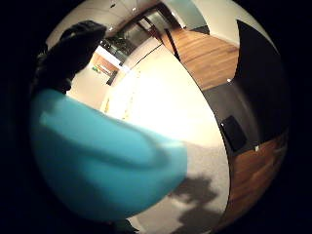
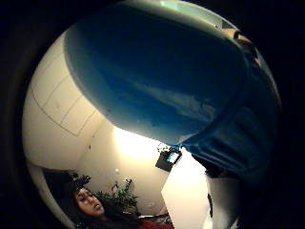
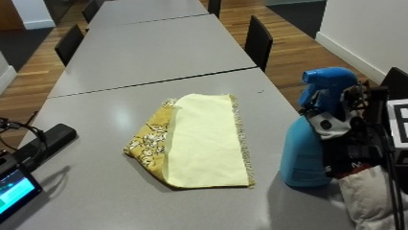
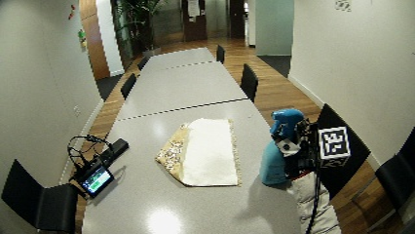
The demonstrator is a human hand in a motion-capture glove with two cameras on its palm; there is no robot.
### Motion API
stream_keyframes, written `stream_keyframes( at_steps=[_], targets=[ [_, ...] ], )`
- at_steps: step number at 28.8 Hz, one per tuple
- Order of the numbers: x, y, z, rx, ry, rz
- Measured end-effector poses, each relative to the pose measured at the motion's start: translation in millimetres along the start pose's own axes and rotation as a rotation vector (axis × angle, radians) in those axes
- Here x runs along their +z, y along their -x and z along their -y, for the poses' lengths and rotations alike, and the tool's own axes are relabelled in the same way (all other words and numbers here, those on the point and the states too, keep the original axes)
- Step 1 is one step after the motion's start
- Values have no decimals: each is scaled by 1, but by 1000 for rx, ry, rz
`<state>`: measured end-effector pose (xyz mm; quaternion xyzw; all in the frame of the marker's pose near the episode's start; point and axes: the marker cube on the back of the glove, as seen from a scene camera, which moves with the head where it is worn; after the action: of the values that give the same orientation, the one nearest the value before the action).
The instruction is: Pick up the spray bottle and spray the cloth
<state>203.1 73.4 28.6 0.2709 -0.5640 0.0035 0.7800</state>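
A blue spray bottle [image 3: 309, 153] stands upright near the right edge of the grey table [image 3: 159, 57], its darker blue trigger head [image 3: 326, 81] on top. My gloved right hand [image 3: 347, 139] grips it around the neck from the right side. In both palm views the bottle's body [image 1: 97, 161] [image 2: 162, 81] fills much of the picture, close to the palm. A pale yellow cloth [image 3: 201, 139] with a patterned gold underside lies flat on the table, left of the bottle and apart from it. In the wide outside view the bottle [image 4: 275, 163] and hand [image 4: 299, 146] sit beside the cloth [image 4: 204, 151].
A small screen device [image 3: 13, 184] and a black box [image 3: 48, 139] with cables lie at the table's left edge. Black chairs [image 3: 258, 40] stand along both sides. More grey tables continue beyond, and a white wall [image 3: 369, 28] rises at the right.
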Motion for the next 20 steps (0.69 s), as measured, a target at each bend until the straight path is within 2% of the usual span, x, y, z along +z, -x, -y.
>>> stream_keyframes(
  at_steps=[5,10,14,17,20],
  targets=[
    [-9,6,7,-37,-114,-36],
    [-24,5,7,-16,-122,-78],
    [-27,12,26,-135,-76,-373],
    [-5,35,59,-269,3,-705],
    [12,44,75,-339,73,-950]
  ],
)
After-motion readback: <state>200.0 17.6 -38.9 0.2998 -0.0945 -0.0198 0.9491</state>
